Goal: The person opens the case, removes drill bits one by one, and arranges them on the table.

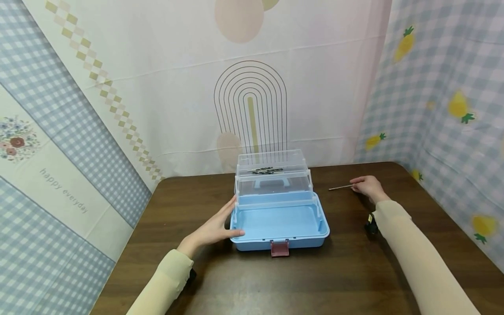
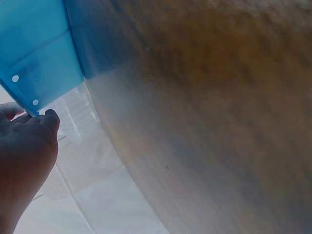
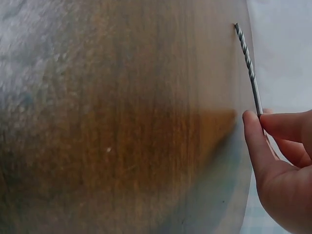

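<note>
Left hand (image 1: 214, 227) lay at the left side of the box (image 1: 279, 218); fingers straight and together, flat against the blue wall, thumb over the front left rim; it pressed, gripping nothing; forearm in a pale sleeve ran in from lower left. In the left wrist view the fingertips (image 2: 48, 119) touched the blue edge of the box.

One box, blue base open toward the viewer; clear tiers (image 1: 273, 177) raised and stepped back over the rear; one reddish latch (image 1: 279, 247) at the front centre; dark bits (image 1: 265, 170) lay in the top tier, number could not be read.

One drill bit (image 1: 341, 187) lay flat on the table (image 1: 346, 271), well right of the box and apart from it; long axis ran left to right, nearly level; free fluted end pointed left toward the box, other end under the right fingers. In the right wrist view the drill bit (image 3: 249, 73) showed its spiral flutes, shank passing between the fingertips (image 3: 253, 131).

Right hand (image 1: 368, 187) rested palm down on the table; fingers curled on the near end of the bit, pinching it at the tips; forearm came in from lower right, wrist bent left.

Count: two hands, one box, one loose bit.
</note>
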{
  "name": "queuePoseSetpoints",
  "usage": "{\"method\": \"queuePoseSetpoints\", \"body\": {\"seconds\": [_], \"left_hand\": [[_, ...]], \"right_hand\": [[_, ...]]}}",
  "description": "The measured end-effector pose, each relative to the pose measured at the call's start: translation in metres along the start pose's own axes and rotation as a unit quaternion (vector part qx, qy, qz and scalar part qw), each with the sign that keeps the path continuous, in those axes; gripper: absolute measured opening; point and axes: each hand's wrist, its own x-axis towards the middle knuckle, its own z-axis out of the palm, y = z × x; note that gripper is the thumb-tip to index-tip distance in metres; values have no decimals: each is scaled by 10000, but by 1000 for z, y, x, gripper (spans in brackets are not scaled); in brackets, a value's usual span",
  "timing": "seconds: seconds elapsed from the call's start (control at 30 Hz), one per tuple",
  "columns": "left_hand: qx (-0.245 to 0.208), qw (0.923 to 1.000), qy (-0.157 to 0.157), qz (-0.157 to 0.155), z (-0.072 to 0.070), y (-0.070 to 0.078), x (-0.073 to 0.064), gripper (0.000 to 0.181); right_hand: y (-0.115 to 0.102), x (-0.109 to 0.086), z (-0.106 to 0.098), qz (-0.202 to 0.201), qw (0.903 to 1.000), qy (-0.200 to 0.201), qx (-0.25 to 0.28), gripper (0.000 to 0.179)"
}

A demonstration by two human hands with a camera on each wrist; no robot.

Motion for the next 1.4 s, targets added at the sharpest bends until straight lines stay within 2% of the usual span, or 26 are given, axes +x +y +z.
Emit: {"method": "queuePoseSetpoints", "body": {"seconds": [0.27,0.67,0.9,1.4], "left_hand": [[14,10000,3,-19,1,0,0,108],[4,10000,38,9,1,2,1,106],[-22,10000,2,2,0,2,-1,107],[-25,10000,-8,-37,-1,2,0,108]], "right_hand": [[1,-1,-1,-20,9994,-317,-111,38],[8,5,-4,-267,9977,-263,-558,35],[6,-1,-4,-481,9866,-159,-1549,30],[4,1,-4,-671,9780,-112,-1970,27]]}}
